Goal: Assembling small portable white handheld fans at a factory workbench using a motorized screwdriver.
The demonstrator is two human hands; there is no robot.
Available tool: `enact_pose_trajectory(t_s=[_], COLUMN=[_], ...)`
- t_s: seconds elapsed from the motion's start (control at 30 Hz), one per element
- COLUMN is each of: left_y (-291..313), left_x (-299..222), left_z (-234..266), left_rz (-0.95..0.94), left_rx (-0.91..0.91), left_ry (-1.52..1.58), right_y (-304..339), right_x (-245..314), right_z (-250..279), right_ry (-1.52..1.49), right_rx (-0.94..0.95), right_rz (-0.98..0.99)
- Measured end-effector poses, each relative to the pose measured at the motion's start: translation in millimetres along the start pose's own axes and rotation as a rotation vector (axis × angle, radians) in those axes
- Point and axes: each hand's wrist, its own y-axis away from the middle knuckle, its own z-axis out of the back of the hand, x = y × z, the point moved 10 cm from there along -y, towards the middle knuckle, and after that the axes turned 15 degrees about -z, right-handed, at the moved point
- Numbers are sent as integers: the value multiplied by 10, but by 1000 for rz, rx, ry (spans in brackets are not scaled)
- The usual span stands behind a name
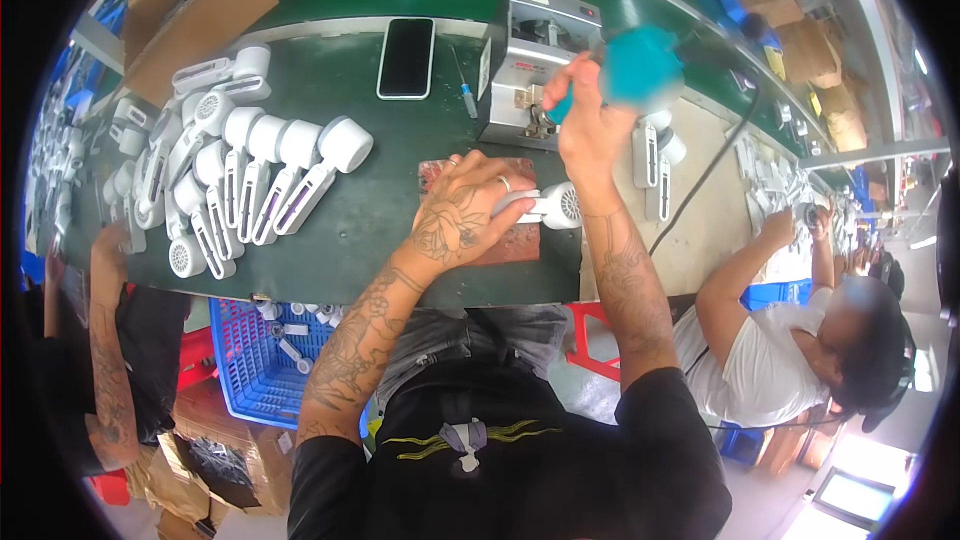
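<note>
Green table (pixel 400 210), white fans (pixel 250 170) heaped at nine o'clock. Left hand (pixel 465 215) pinned one white fan (pixel 550 205), fingers wrapped round it, steadying. Right hand (pixel 580 105) gripped teal screwdriver (pixel 635 65) at twelve o'clock.

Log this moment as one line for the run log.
left hand: holds white handheld fan on red mat | right hand: grips teal electric screwdriver | beside: row of white fans, phone

- I'm looking at a factory assembly line: a long green workbench (pixel 400 230) under my fingers.
- Left of them, white handheld fans (pixel 250 170) lie in rows.
- Right, a co-worker (pixel 790 340) sits assembling.
</note>
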Motion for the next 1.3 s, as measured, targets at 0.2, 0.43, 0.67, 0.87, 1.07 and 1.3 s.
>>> enact_pose_trajectory(t_s=[0.2,0.43,0.67,0.87,1.07,1.3], left_y=[40,24,27,5,-5,29], left_x=[38,38,32,27,19,18], left_z=[-4,-18,-13,-18,-42,-44], left_rz=[-9,-3,-7,-5,-14,-25], left_rx=[5,-9,-17,2,27,29], left_ry=[-86,-68,-43,-73,-103,-136], right_y=[229,508,552,598,610,491], right_x=[69,127,-8,-128,-159,-107], right_z=[46,99,101,93,107,32], right_ry=[5,-59,-190,-111,-115,-36], right_rx=[38,83,119,129,108,147], right_rz=[-150,-152,-189,-186,-189,-238])
